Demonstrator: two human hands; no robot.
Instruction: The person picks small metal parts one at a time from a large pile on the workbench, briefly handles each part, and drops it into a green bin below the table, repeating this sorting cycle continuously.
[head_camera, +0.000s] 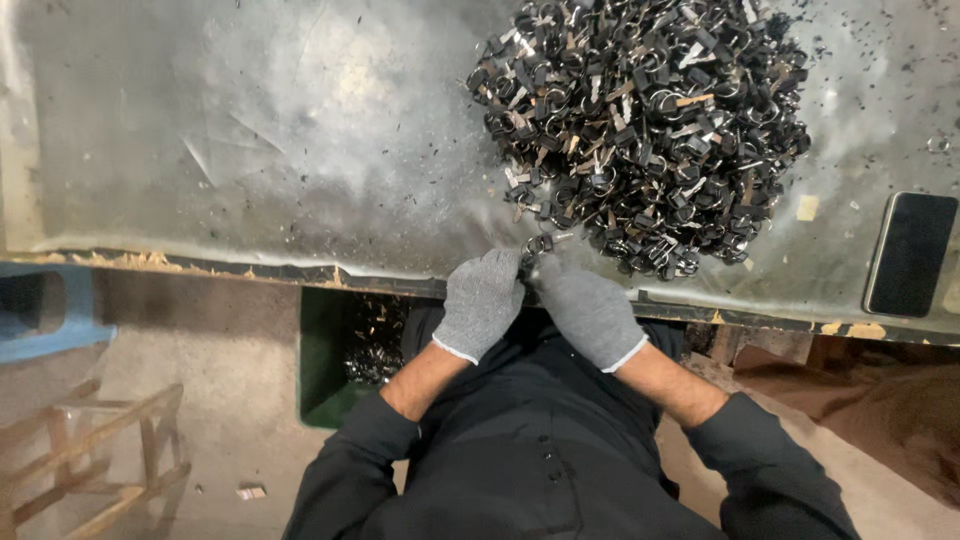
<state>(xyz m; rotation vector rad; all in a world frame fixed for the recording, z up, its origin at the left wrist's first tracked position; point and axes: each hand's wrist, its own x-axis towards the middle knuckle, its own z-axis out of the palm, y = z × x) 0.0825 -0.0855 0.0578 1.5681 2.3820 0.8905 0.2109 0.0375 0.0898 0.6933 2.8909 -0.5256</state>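
Observation:
Both my hands wear grey knit gloves and meet at the near edge of a worn grey table (250, 150). My left hand (481, 303) and my right hand (588, 310) pinch one small black ring-shaped clip (538, 245) between their fingertips. Just beyond them lies a big heap of the same black clips and rings (645, 125), spread over the table's far right half. The fingertips hide most of the held clip.
A dark phone (910, 253) lies face up at the table's right edge. Under the table, a green bin (325, 365) holds more dark pieces. A blue stool (50, 310) and a wooden frame (90, 450) stand on the floor at left.

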